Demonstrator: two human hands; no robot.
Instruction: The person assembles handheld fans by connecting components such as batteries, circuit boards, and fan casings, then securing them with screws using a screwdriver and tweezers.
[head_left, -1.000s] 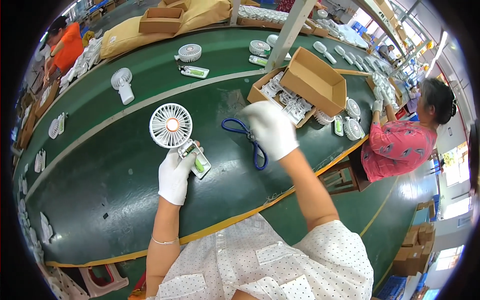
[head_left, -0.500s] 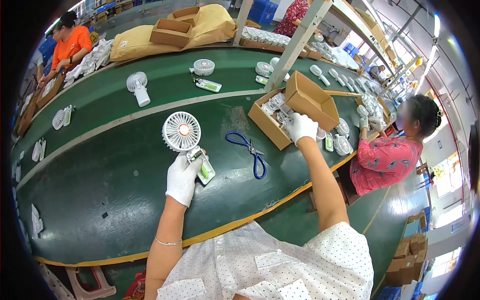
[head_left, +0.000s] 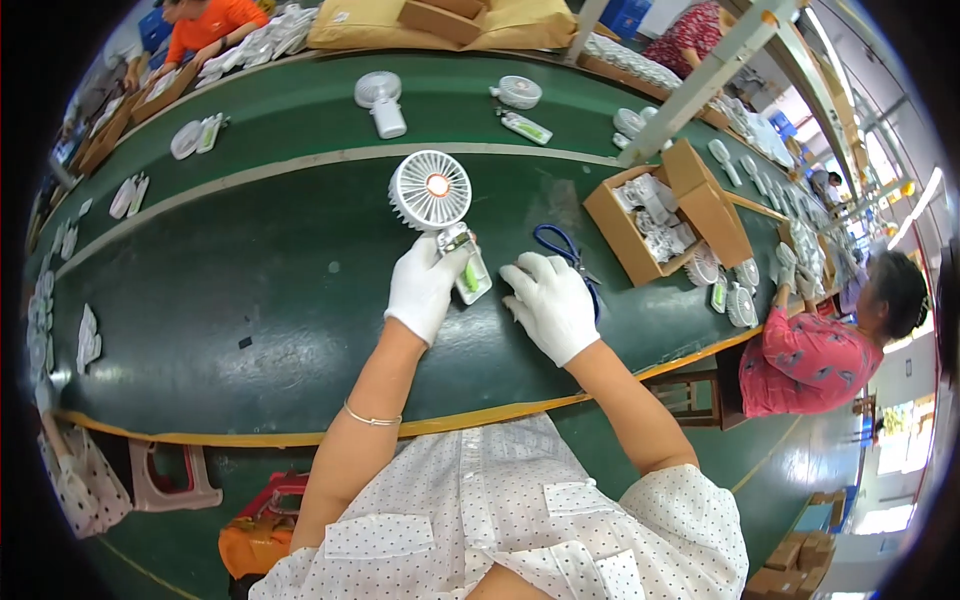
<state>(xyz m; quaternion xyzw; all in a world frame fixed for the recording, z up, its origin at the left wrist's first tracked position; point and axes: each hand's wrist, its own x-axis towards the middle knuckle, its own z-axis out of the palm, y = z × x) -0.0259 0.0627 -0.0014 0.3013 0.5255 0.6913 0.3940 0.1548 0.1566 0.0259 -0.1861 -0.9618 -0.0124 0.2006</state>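
Observation:
My left hand (head_left: 424, 287), in a white glove, grips the handle of a white handheld fan (head_left: 431, 190). The round grille points up and away from me. The handle's casing is open, baring a green battery (head_left: 471, 276) and a small circuit board. To its right, just above the table, my gloved right hand (head_left: 552, 308) has its fingers curled; whatever they hold is hidden. Partly behind that hand lies a pair of blue-handled pliers (head_left: 556, 238). Farther right stands a cardboard box (head_left: 622, 229) of small white parts, with another box tilted on its edge.
Several fans, some with opened handles, lie on the green belt (head_left: 300, 122) beyond a pale divider strip. More fans (head_left: 741, 305) rest right of the box, near a co-worker in pink (head_left: 815, 345). A metal post (head_left: 700, 90) rises at the back right.
My right hand has come out of the cardboard box and moved left, close to the fan handle and over the pliers. The left hand still grips the fan. My view has shifted.

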